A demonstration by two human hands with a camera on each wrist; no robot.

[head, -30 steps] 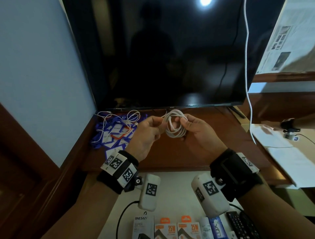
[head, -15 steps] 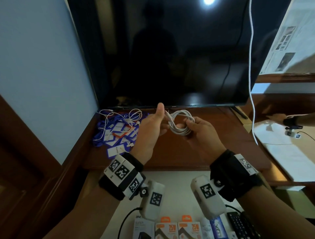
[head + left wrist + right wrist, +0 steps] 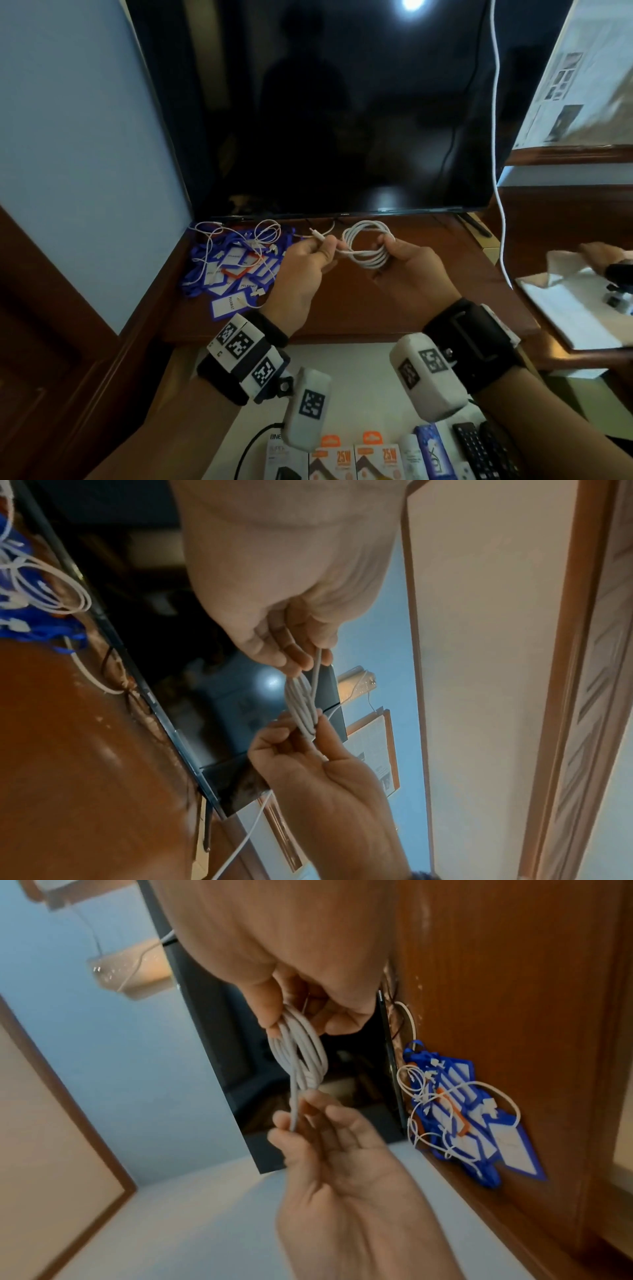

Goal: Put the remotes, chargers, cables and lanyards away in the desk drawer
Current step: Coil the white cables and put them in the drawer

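Both hands hold a coiled white cable (image 3: 365,244) above the wooden desk (image 3: 428,291), in front of the TV. My right hand (image 3: 390,255) grips the coil (image 3: 301,1053) on its right side. My left hand (image 3: 322,248) pinches the cable's loose end (image 3: 316,669), whose plug sticks out to the left. A heap of blue lanyards with white name tags (image 3: 236,270), tangled with thin white cables (image 3: 263,236), lies on the desk's left end. Below, the open drawer (image 3: 359,370) holds charger boxes (image 3: 356,460) and black remotes (image 3: 483,452).
A large dark TV (image 3: 325,109) stands at the back of the desk. A white cord (image 3: 496,137) hangs down at its right edge. At the far right another person's hand (image 3: 603,255) touches white paper (image 3: 575,308) on a side surface. A blue wall panel stands left.
My left hand has dropped from beside the coil and drawn the cable's end out to the left. The coil has tipped flatter in my right hand.
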